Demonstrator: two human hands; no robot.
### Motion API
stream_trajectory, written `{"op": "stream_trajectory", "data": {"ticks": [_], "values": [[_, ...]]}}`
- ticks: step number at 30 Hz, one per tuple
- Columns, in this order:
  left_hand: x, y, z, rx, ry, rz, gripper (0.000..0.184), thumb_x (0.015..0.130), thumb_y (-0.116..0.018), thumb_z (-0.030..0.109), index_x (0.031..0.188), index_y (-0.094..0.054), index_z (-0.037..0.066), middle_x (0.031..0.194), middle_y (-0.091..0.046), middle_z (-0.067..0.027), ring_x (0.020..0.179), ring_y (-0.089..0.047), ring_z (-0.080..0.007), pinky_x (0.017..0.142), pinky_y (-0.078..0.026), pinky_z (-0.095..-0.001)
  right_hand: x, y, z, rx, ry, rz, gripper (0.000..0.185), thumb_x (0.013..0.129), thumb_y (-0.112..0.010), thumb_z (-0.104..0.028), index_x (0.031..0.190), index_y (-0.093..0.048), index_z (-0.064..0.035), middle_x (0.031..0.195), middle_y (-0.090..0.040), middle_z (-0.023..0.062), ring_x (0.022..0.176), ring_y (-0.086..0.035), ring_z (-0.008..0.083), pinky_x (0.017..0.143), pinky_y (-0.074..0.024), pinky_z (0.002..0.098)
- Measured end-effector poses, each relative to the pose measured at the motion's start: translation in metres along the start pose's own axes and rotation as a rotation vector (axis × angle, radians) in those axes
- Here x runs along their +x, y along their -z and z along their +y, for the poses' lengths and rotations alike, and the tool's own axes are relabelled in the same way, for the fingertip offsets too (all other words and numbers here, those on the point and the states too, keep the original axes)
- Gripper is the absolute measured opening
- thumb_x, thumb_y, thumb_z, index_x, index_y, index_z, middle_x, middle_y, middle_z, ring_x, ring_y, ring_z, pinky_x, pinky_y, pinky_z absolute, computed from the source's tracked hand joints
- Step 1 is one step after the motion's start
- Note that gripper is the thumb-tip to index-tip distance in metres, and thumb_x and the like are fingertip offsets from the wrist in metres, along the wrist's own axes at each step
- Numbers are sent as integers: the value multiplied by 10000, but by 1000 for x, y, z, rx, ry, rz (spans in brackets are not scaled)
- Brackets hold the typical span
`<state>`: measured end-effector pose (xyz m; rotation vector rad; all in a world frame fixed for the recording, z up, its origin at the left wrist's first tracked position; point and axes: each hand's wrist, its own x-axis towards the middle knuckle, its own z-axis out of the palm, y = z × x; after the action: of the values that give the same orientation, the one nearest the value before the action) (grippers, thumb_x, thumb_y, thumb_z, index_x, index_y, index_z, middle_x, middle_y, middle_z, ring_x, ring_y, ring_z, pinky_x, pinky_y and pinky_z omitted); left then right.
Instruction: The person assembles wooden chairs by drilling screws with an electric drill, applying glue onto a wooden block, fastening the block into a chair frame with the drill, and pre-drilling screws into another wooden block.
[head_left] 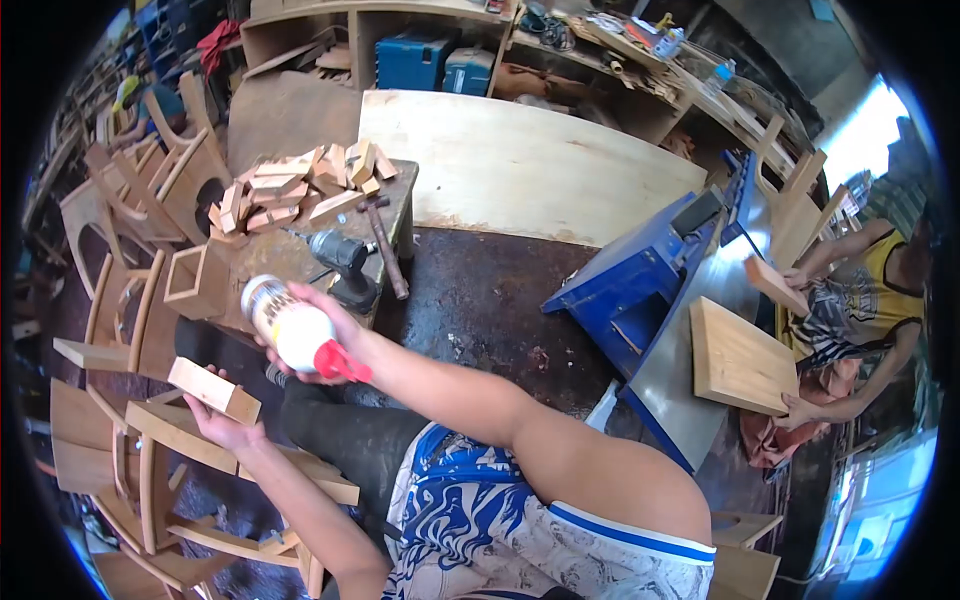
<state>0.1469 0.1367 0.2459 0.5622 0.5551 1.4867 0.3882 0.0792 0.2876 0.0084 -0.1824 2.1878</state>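
My left hand (228, 424) is closed round a short wooden block (215, 390), held near the chair parts at the left. In my right hand (335, 325) is a white glue bottle (303, 333), tipped so its red nozzle points down and to the right. The bottle is above and to the right of the block, not touching it. Behind the bottle, a cordless drill (340, 262) and a hammer (386, 250) rest on a workbench (400, 195). A pile of cut wood blocks (285, 188) lies on that bench.
Curved wooden chair frames (150, 440) crowd the left side. A blue table saw (650, 280) stands at the right. Beside it a co-worker in a yellow top (865, 290) handles wooden pieces and a board (742, 355). A large plywood sheet (530, 165) leans against shelves.
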Motion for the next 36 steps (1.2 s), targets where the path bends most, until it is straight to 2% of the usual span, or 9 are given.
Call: {"op": "stream_trajectory", "data": {"ticks": [4, 8, 12, 14, 19, 25, 30, 32, 36], "values": [[14, 18, 0, 48, -37, 74, 500, 1061, -375, 456, 1322, -545, 65, 1148, -668, -91, 982, -657, -197, 653, -602, -323, -52, 11, 38, 76, 30, 244, 779, 797, -628, -718, 1073, -638, 10, 875, -697, 131, 719, -708, 242, 491, -591, 349], [13, 17, 4, 49, 118, 52, 527, 1039, -374, 508, 1263, -603, 89, 1155, -678, -44, 1043, -638, -186, 761, -549, -347, -54, 12, 45, -13, 70, 419, 727, 780, -653, -713, 1071, -645, -47, 901, -696, 88, 728, -699, 233, 545, -573, 344], [-3, -11, 8, 89, 125, 133, 557, 1024, -374, 535, 1226, -633, 86, 1172, -680, -33, 1093, -618, -180, 795, -519, -354, -41, -5, 40, -121, 92, 375, 665, 820, -652, -673, 1071, -644, -57, 909, -705, 81, 768, -699, 234, 621, -569, 337], [-9, -18, 5, -7, 228, 16, 562, 1014, -398, 544, 1231, -633, 82, 1223, -675, -25, 1131, -616, -208, 874, -489, -434, -34, -9, 39, -95, 125, 357, 594, 866, -652, -600, 1097, -646, -52, 946, -714, 85, 825, -707, 225, 713, -588, 362], [-19, -11, -3, -33, 225, -216, 521, 1046, -400, 456, 1210, -614, 10, 1083, -642, -78, 1011, -590, -200, 859, -480, -345, -23, -4, 37, -2, 209, 235, 514, 905, -662, -499, 1158, -636, -53, 1030, -722, 88, 914, -711, 204, 835, -591, 392], [-30, -29, -8, -39, 212, -245, 536, 1050, -343, 412, 1265, -576, -20, 1217, -623, -137, 1047, -597, -236, 886, -477, -375, -28, -17, 27, -134, 283, 186, 530, 904, -687, -424, 1262, -567, -53, 1115, -696, 109, 1001, -698, 241, 903, -575, 434], [-33, -40, -12, 22, 244, -302, 534, 1054, -299, 352, 1265, -585, -47, 1398, -557, -206, 1288, -534, -321, 1019, -463, -423, -49, -73, -7, -495, 751, 223, 488, 808, -722, -141, 1256, -569, -21, 1095, -692, 112, 998, -693, 233, 933, -559, 407], [-38, -47, -10, -8, 253, -322, 526, 1064, -285, 340, 1335, -546, -29, 1401, -550, -218, 1297, -525, -341, 1013, -476, -432, -63, -97, -30, -652, 943, 76, 600, 817, -680, -121, 1371, -498, 18, 1239, -643, 153, 1170, -627, 294, 1072, -475, 455], [-36, -44, -12, -112, 340, -156, 553, 1077, -277, 385, 1489, -404, 38, 1414, -535, -230, 1300, -520, -343, 1004, -481, -434, -85, -177, -50, -1062, 1576, 78, 652, 809, -725, -205, 1375, -470, -5, 1257, -619, 156, 1191, -610, 298, 1076, -475, 479]]}}
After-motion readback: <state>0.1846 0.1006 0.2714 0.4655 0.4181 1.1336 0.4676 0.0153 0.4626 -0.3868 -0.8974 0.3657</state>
